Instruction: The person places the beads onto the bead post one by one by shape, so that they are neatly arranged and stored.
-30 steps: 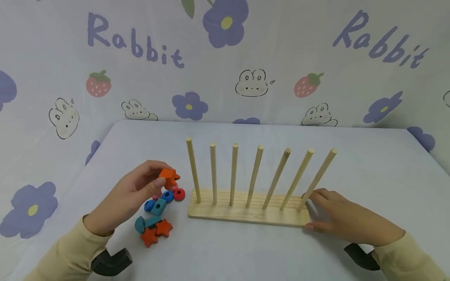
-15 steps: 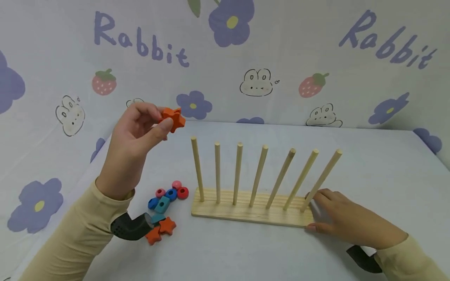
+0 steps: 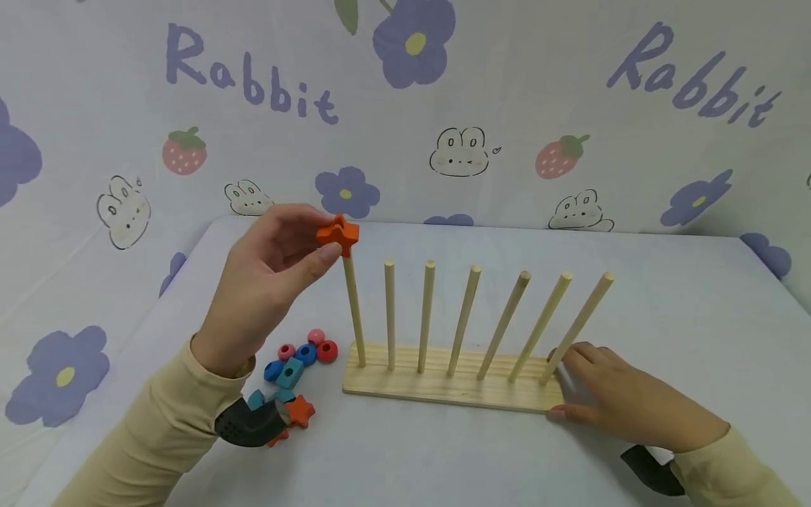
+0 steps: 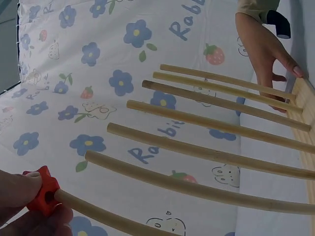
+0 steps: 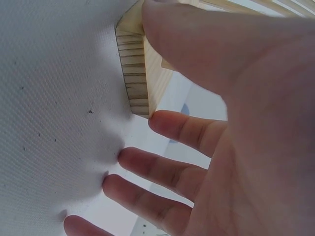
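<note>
My left hand (image 3: 262,282) pinches an orange star-shaped bead (image 3: 339,232) between thumb and fingers at the top of the leftmost peg (image 3: 354,310). In the left wrist view, the hole of the star bead (image 4: 47,189) faces the peg (image 4: 98,214), whose tip is right at it. The wooden peg rack (image 3: 443,393) has several upright bare pegs in a row. At its right end my right hand (image 3: 624,394) holds the base, thumb at the near edge and index finger at the far corner. In the right wrist view, its other fingertips (image 5: 130,157) rest on the table.
Left of the rack lie loose beads: pink ones (image 3: 316,337), a red one (image 3: 327,351), blue ones (image 3: 306,354), teal pieces (image 3: 289,373) and orange stars (image 3: 300,411). The left sleeve's black wrist mount (image 3: 250,422) partly covers them. A patterned cloth (image 3: 393,155) hangs behind the white table.
My left hand has lifted the orange star bead up from beside the loose beads, then moved it right onto the leftmost peg's top. The right hand has stayed at the base.
</note>
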`<action>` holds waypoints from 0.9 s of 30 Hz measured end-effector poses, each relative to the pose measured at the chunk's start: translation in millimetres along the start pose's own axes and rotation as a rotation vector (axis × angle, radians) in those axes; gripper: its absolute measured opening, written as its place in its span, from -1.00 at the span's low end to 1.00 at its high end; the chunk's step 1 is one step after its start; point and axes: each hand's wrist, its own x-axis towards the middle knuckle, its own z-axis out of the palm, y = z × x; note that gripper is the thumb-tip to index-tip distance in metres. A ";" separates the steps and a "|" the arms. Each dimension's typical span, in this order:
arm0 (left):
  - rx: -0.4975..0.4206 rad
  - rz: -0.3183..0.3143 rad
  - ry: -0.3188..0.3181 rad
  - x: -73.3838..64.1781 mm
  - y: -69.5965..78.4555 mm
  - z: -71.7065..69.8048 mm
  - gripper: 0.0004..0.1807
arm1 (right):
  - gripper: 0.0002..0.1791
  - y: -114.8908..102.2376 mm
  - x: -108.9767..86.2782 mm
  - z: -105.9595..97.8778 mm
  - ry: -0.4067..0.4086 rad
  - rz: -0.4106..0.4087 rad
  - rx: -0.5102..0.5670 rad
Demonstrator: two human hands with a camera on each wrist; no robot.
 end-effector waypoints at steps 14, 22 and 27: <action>0.340 -0.080 -0.121 -5.8 -16.4 -2.6 -0.57 | -0.33 2.6 -0.4 2.2 0.018 -0.002 -0.003; 0.545 -0.123 -0.294 -15.9 -40.3 -6.9 -0.68 | -0.27 0.6 3.5 -0.1 -0.006 0.011 0.015; 0.647 0.014 -0.408 -19.0 -60.6 -1.6 -0.71 | -0.26 0.3 1.8 0.1 -0.003 0.018 0.014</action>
